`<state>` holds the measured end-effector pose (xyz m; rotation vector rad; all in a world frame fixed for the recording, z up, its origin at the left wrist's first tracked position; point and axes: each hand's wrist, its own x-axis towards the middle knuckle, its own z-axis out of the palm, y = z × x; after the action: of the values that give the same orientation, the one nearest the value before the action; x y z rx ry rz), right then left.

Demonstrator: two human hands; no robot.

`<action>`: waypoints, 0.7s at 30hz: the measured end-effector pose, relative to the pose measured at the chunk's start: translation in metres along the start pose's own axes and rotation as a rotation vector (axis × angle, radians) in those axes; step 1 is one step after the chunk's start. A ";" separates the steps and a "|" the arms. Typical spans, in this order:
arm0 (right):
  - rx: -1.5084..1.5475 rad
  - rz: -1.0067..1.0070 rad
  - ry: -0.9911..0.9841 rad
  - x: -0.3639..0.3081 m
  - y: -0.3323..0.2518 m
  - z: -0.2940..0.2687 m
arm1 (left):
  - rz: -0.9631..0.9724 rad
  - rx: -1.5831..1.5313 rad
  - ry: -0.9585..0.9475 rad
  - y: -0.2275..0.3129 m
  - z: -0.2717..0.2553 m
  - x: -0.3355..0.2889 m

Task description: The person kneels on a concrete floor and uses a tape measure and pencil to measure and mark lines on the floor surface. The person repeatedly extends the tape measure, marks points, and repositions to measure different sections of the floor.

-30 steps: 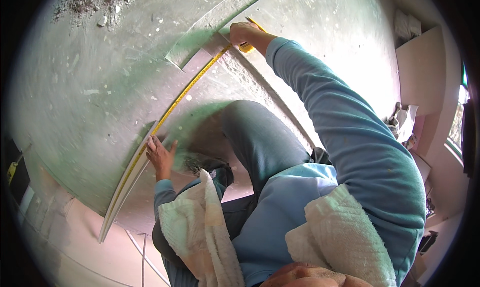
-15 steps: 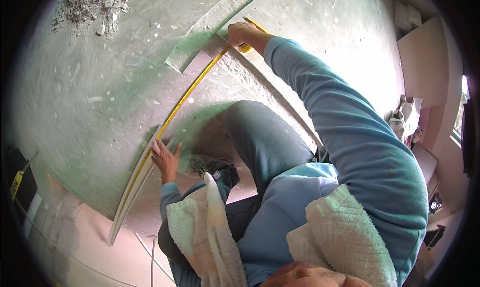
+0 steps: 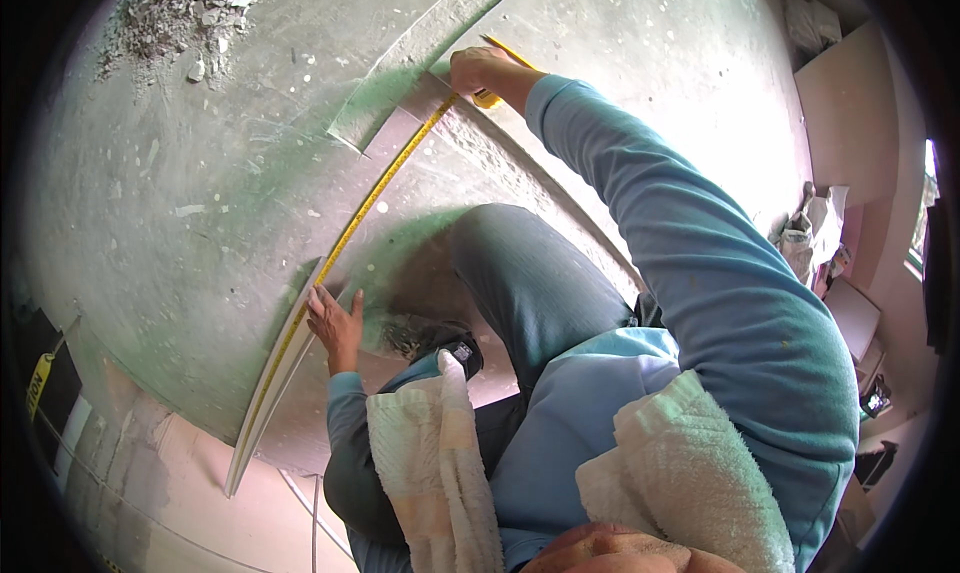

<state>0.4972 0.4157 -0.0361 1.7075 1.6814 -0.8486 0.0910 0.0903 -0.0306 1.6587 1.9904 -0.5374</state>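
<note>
A yellow tape measure blade (image 3: 385, 181) runs diagonally over the floor from upper right to lower left. Its yellow case shows under my right hand (image 3: 487, 73), whose fingers are closed around it. A yellow pencil (image 3: 508, 50) with a dark tip also sticks out of that hand. The blade's lower part lies along a long, pale, narrow strip (image 3: 262, 420). My left hand (image 3: 338, 328) rests with its fingertips on the blade and the strip's edge, its thumb spread away. The end of the blade is too small to make out.
Rubble (image 3: 180, 18) lies in a heap at the far left. A shallow, rough channel (image 3: 540, 183) crosses the floor by my bent knee (image 3: 520, 263). White bags (image 3: 815, 228) stand along the right wall. A yellow tag (image 3: 40, 383) hangs at the left, and a towel (image 3: 425, 453) drapes in front of me.
The view has shifted slightly. Both hands keep nearly the same places on the tape measure, and the towel hangs a little farther right.
</note>
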 end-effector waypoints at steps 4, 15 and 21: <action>-0.026 0.022 -0.013 0.001 -0.001 0.000 | 0.013 0.021 0.006 -0.001 0.002 0.000; 0.007 0.026 0.001 0.004 0.001 0.004 | 0.007 0.039 -0.034 0.000 -0.002 -0.001; 0.015 0.026 -0.014 0.001 0.000 0.001 | 0.007 0.034 -0.045 0.001 -0.003 0.000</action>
<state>0.4974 0.4157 -0.0370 1.7262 1.6442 -0.8607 0.0917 0.0925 -0.0278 1.6583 1.9531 -0.6046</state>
